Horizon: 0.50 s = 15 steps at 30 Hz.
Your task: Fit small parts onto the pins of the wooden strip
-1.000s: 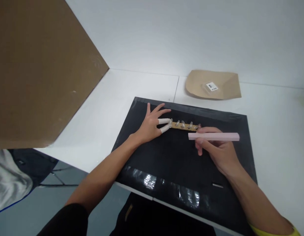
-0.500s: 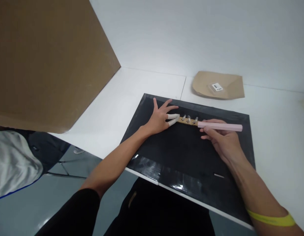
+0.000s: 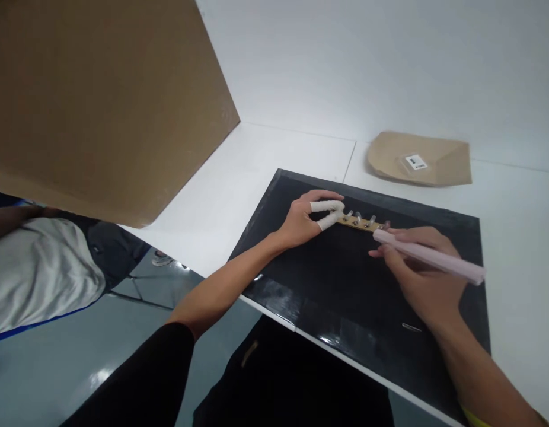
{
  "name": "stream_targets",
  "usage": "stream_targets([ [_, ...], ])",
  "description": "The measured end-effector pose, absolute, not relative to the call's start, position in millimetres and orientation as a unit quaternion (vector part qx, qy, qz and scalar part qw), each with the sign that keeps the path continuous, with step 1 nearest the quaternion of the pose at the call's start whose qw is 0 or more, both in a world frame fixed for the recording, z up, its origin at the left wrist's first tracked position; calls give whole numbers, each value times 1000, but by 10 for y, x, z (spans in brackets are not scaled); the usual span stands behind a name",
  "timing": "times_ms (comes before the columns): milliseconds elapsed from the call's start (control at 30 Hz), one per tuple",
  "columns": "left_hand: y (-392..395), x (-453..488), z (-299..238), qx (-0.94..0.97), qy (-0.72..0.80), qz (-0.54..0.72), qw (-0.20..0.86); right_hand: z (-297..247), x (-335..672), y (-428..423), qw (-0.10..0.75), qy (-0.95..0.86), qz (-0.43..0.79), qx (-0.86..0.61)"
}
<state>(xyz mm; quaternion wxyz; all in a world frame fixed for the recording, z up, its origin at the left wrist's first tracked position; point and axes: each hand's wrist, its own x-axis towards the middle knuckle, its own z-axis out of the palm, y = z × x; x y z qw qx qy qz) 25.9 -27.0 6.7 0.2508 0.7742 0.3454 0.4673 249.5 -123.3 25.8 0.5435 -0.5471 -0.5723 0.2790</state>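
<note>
My left hand [image 3: 306,219] wears white finger covers on the thumb and forefinger. Those two fingertips pinch the left end of a narrow tan strip [image 3: 361,224], which bears a row of small clear loops with metal bits. The strip lies on a black mat [image 3: 319,279]. In my right hand [image 3: 434,279] is a long pale pink bar [image 3: 428,255], slanting down to the right. Its left tip is at the right end of the strip and hides part of it; whether they touch I cannot tell.
A thin metal piece [image 3: 411,327] lies on the mat near my right wrist. A folded brown paper [image 3: 447,160] with a small labelled clear packet [image 3: 413,162] is at the back. A large brown board [image 3: 123,107] stands at left; beyond it a person's light-coloured clothing [image 3: 43,273] shows.
The pink bar has tilted, its right end swinging down and toward me, uncovering more of the strip's right end. My left hand's other fingers have drawn together. The whole view has shifted.
</note>
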Motion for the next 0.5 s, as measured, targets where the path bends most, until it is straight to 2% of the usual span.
stream_targets([
  [100,-442,320,181,752,287,468,366,314,2418,-1380,503,-637,165,-561],
  [200,-603,363,256,745,244,435,442,386,2367,-1550,469,-658,172,-563],
  [267,-677,382,264,761,213,413,453,453,2359,-1630,469,-665,203,-545],
  [433,-745,416,257,776,205,420,424,619,2368,-1699,545,-611,200,-538],
  [500,-744,418,282,786,199,434,394,639,2366,-1744,529,-625,234,-523],
])
